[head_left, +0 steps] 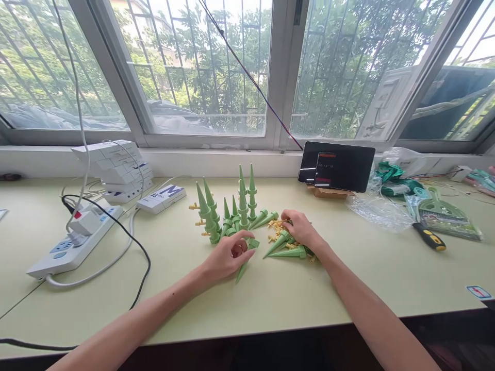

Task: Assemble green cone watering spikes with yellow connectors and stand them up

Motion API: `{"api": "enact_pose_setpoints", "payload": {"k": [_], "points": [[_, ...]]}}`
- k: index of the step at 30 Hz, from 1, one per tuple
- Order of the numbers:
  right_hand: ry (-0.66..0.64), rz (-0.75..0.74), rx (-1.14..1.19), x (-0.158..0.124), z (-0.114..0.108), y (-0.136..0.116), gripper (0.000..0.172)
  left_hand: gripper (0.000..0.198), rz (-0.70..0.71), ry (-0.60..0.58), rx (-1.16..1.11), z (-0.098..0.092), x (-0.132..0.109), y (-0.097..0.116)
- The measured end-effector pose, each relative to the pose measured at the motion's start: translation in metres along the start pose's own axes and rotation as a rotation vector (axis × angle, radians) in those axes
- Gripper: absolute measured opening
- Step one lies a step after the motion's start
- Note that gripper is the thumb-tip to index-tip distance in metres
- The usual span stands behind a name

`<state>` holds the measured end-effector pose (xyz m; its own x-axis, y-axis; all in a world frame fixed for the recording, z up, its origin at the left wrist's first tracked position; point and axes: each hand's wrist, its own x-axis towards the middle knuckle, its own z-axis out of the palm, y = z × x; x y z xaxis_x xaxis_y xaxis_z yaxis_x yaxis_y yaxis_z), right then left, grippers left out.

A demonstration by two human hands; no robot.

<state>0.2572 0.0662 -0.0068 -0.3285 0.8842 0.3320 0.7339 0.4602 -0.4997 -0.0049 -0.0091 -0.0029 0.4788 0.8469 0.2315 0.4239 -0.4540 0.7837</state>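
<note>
My left hand (231, 253) is closed around a green watering spike (243, 270), its pointed end angled down toward the table. My right hand (298, 226) reaches into a pile of small yellow valves (272, 238), fingers bent and drawn together; what is between them is hidden. Loose green spikes (288, 253) lie just below that hand, beside the pile. Behind my left hand, several green spikes stand upright in stacks (243, 201), points up. Yellow valves (200, 222) stick out sideways from the stack at the left.
At the left are a power strip (77, 242), cables and stacked white boxes (126, 167). A tablet (348, 166) with a phone in front leans near the window. Plastic bags (386, 211) and a black-yellow handle (429, 237) lie at the right. The table's front edge runs below my forearms.
</note>
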Motion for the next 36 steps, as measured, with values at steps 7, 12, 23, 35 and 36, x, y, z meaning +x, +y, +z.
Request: {"api": "enact_pose_setpoints", "payload": {"k": [7,12,23,35,36], "points": [[0.006,-0.003,0.034,0.0004,-0.0009,-0.002,0.01,0.03,0.002,0.004,0.002,-0.0006,-0.0003,0.0008],[0.021,0.009,0.037,0.0003,-0.0002,-0.0013,0.01,0.031,-0.01,-0.005,0.001,-0.0005,0.0,0.0002],[0.025,0.014,0.03,-0.0011,-0.0018,-0.0015,0.007,0.031,-0.01,0.0,0.005,-0.0008,0.0003,0.0023],[0.054,0.035,0.09,-0.0054,-0.0085,-0.0063,0.011,0.03,-0.01,0.005,-0.022,-0.0002,0.0008,0.0008],[0.067,0.042,0.098,-0.0053,-0.0087,-0.0065,0.011,0.03,-0.009,0.006,-0.023,-0.0001,0.0007,0.0008]]}}
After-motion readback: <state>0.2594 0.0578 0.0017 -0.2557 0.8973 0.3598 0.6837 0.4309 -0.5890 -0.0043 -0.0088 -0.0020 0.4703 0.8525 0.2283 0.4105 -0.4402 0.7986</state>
